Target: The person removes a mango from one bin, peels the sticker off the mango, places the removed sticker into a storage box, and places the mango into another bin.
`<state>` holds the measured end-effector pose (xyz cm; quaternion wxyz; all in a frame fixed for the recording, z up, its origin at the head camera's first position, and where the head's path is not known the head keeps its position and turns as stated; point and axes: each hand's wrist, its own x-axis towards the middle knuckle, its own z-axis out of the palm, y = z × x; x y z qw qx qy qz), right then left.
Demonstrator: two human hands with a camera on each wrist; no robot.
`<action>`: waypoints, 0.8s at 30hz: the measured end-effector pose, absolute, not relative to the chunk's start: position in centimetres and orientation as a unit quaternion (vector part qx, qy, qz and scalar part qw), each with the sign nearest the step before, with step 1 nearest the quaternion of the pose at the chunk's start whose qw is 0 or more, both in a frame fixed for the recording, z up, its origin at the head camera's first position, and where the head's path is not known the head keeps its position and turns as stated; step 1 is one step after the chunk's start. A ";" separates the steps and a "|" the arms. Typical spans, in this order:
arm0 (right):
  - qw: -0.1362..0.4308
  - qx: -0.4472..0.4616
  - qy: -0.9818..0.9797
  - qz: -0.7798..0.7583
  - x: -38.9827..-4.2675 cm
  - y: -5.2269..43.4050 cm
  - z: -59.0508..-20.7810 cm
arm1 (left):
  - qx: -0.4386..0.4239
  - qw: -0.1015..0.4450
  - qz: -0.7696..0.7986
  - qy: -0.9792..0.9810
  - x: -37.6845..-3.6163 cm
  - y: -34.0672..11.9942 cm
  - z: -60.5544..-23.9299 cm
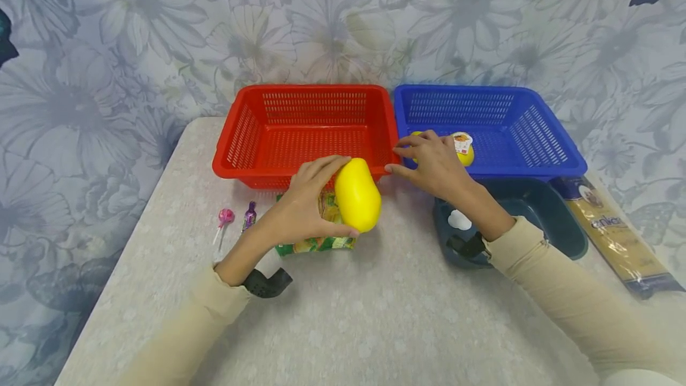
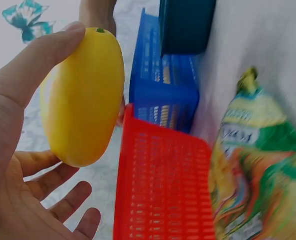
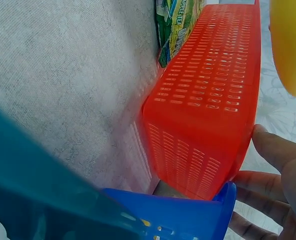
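A smooth yellow mango is held in my left hand, thumb at one end and fingers at the other, above the table in front of the red basket. The left wrist view shows the mango close up, with a small green stem spot. My right hand is over the place where the red basket meets the blue basket. In the right wrist view its thumb is at the red rim, the fingers loosely extended with nothing seen between them. Yellow items, one with a white label, lie in the blue basket, partly hidden.
Under the left hand lies a green and yellow packet. A pink lollipop and a purple-wrapped sweet are left of it. A dark teal tub with a white item stands at right, beside a gold packet.
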<state>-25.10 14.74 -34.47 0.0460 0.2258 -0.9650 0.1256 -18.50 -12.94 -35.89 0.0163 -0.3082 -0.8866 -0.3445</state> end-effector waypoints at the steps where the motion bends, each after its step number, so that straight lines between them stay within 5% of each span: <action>1: 0.047 0.227 -0.965 0.125 -25.1 14.8 -34.5 | -0.307 0.020 -0.343 -0.888 -18.8 -13.0 -35.7; 24: 0.053 0.239 -0.962 0.123 -25.0 14.8 -34.7 | -0.288 0.028 -0.326 -0.900 -26.0 -12.9 -32.6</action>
